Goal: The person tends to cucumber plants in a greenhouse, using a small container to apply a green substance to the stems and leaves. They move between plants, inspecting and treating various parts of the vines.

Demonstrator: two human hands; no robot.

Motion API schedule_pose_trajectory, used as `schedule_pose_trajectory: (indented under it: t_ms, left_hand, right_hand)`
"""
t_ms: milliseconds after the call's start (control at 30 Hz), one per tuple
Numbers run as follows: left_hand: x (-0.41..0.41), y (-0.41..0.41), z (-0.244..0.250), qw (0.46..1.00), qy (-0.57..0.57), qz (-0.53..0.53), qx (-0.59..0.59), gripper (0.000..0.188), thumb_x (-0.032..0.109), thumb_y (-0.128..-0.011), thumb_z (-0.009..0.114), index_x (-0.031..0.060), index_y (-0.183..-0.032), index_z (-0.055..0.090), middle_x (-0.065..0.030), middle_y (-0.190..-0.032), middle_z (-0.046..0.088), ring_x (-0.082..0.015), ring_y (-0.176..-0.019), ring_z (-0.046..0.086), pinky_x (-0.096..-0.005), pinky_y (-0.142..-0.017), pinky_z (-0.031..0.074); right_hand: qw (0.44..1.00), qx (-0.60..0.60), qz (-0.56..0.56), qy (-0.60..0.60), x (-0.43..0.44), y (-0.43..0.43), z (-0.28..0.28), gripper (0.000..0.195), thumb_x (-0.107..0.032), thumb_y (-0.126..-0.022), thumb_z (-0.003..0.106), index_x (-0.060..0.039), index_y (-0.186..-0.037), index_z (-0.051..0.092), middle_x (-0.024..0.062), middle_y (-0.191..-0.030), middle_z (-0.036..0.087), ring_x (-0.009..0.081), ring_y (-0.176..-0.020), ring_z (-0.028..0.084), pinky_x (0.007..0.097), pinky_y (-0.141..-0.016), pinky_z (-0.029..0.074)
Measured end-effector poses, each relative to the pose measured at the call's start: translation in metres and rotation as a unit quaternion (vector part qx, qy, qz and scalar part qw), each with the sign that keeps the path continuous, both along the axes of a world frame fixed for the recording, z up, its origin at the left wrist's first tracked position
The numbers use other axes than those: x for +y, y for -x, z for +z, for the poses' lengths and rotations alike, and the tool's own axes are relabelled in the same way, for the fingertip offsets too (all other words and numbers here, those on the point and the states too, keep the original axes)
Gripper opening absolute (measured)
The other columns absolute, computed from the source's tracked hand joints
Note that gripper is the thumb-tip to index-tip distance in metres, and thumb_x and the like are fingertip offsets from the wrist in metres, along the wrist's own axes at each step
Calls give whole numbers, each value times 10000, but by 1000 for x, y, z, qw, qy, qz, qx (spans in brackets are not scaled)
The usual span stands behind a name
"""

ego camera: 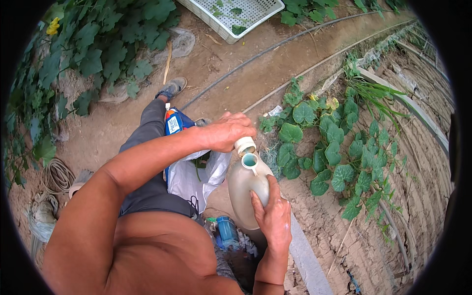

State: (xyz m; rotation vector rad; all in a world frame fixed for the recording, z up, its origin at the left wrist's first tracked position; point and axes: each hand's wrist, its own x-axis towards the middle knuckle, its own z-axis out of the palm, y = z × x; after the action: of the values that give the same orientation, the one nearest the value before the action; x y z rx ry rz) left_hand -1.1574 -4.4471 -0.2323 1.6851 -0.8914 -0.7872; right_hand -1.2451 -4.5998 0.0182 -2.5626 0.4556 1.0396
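Note:
My right hand point(273, 217) grips the handle of a translucent whitish plastic jug point(241, 184). The jug's round mouth point(250, 160) is uncapped, and blue-green liquid shows inside it. Above the mouth, my left hand point(230, 131) holds a small white plastic cap or cup point(245, 146). Its opening tips down towards the jug's mouth, and the two rims look very close; I cannot tell whether they touch. Some blue-green colour shows at the cap's lip. My left palm and fingers hide its far end.
An open white sack point(217, 169) and a blue printed package point(175, 123) lie beside my leg. A blue plastic container point(227, 232) is below the jug. Leafy vines point(332, 147) grow at right. A hose point(258, 61) crosses the path near a white crate point(236, 18). Coiled rope point(58, 176) lies left.

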Motion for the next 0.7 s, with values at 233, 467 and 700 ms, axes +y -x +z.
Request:
schedule_pose_trajectory:
  t_ms: [233, 467, 700]
  left_hand:
    - [0, 1, -1, 1000, -7, -7, -6, 332, 103, -833, 780, 167, -1149, 700, -39, -1182, 647, -302, -1244, 585, -494, -994, 443]
    - [0, 2, 1, 1000, -7, -7, -10, 303, 119, -859, 775, 165, -1150, 703, -39, -1187, 650, -298, -1242, 587, -495, -994, 443]
    - [0, 2, -5, 999, 14, 16, 28, 357, 92, -831, 802, 157, -1165, 695, -61, -1174, 652, -320, -1226, 596, -503, -1000, 459]
  right_hand:
    - [999, 23, -27, 17, 3, -2, 2, 550, -198, -974, 794, 1, -1437, 573, 334, -874, 733, 515, -859, 748, 554, -716, 607]
    - [1000, 15, -3, 10, 0, 1, 0, 567, -255, -1004, 764, 17, -1446, 537, 321, -822, 732, 505, -782, 749, 567, -669, 590]
    - [999, -17, -40, -10, -4, 12, -5, 594, -215, -986, 794, 14, -1470, 537, 343, -895, 736, 525, -868, 748, 568, -715, 600]
